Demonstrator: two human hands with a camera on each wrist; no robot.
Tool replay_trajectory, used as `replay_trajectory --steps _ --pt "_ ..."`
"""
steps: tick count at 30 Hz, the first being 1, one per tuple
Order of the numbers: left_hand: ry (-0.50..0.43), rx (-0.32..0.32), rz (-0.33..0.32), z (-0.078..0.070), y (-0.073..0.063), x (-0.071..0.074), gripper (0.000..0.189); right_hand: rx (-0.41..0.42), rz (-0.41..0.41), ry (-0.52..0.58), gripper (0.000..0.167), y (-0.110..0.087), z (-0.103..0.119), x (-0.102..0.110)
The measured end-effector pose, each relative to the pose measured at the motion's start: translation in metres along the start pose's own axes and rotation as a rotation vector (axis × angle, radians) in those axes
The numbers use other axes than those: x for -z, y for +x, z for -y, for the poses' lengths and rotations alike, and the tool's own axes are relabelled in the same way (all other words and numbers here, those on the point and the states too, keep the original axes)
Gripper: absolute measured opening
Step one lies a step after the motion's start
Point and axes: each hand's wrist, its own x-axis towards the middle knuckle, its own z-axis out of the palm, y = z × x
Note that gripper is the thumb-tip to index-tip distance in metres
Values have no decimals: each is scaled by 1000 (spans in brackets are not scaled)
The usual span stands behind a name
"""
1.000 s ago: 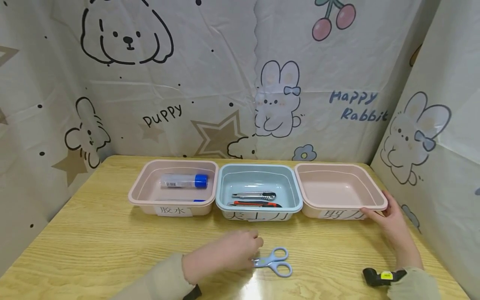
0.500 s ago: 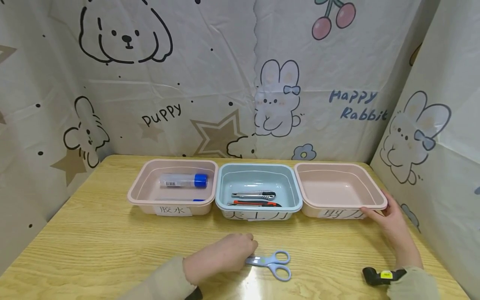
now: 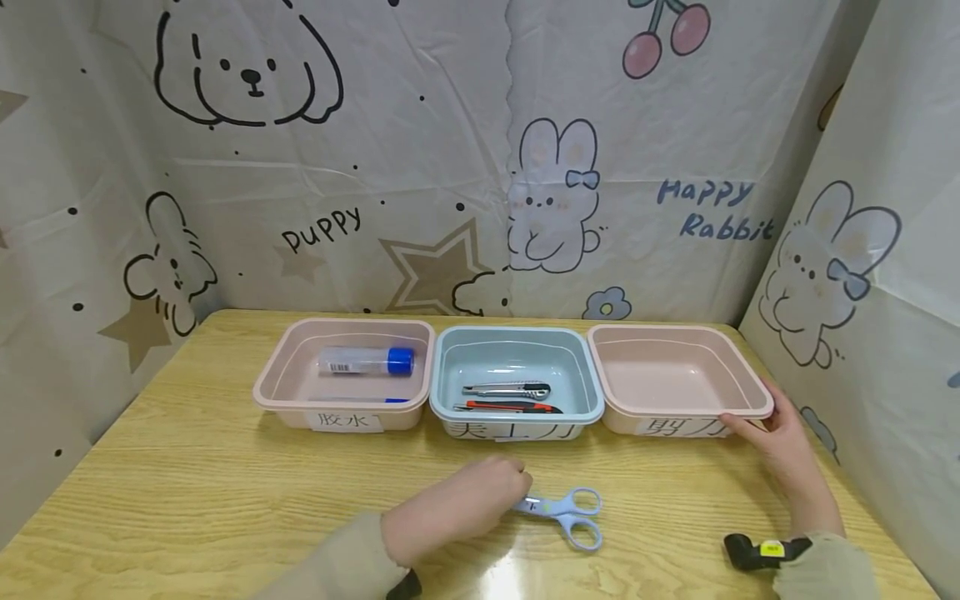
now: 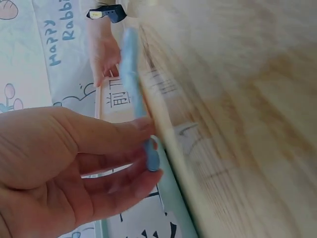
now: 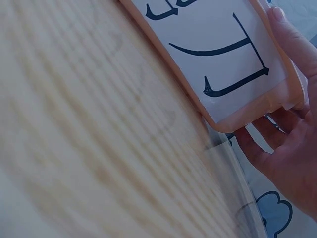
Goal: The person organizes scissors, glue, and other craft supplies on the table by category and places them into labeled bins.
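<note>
My left hand (image 3: 457,504) pinches light-blue scissors (image 3: 568,508) at the blade end, above the table in front of the bins. The scissors' handle loops point right, away from the fingers, and the hand hides most of the blades. In the left wrist view the scissors (image 4: 130,59) appear edge-on between thumb and fingers. At the far right, my right hand (image 3: 787,450) grips the front right corner of a pink bin (image 3: 667,371), thumb on its rim. The right wrist view shows fingers curled under that corner, beside the white paper label (image 5: 223,54). Nothing lies inside this bin.
A blue bin (image 3: 517,354) in the middle holds a silver utility knife (image 3: 510,390) and an orange-black utility knife (image 3: 510,407). In the left pink bin (image 3: 288,379) lies a clear blue-capped glue bottle (image 3: 367,362), with another blue-tipped item partly hidden. A printed cloth surrounds the wooden table (image 3: 225,492).
My left hand with the scissors dips slightly left, then moves right and up a little. The right hand stays at the bin's corner.
</note>
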Motion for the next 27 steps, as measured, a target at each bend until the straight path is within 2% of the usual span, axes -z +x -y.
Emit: replay_trajectory --steps 4,8,11,19,25,27 --pt "-21 10 -85 -1 10 7 16 -1 -5 37 74 0 -1 -1" --pt "-72 22 -148 -3 24 18 16 -21 -18 -51 75 1 -1 -1" --pt "-83 21 -177 -7 36 26 18 -28 -19 -74 75 1 -2 -1" --pt "-71 47 -285 -13 72 42 20 56 10 183 70 3 -2 -2" --pt "-86 108 -327 -9 97 42 18 63 31 245 69 0 0 -2" --pt "-75 130 -332 -8 105 41 16 54 31 229 69 -1 1 -2"
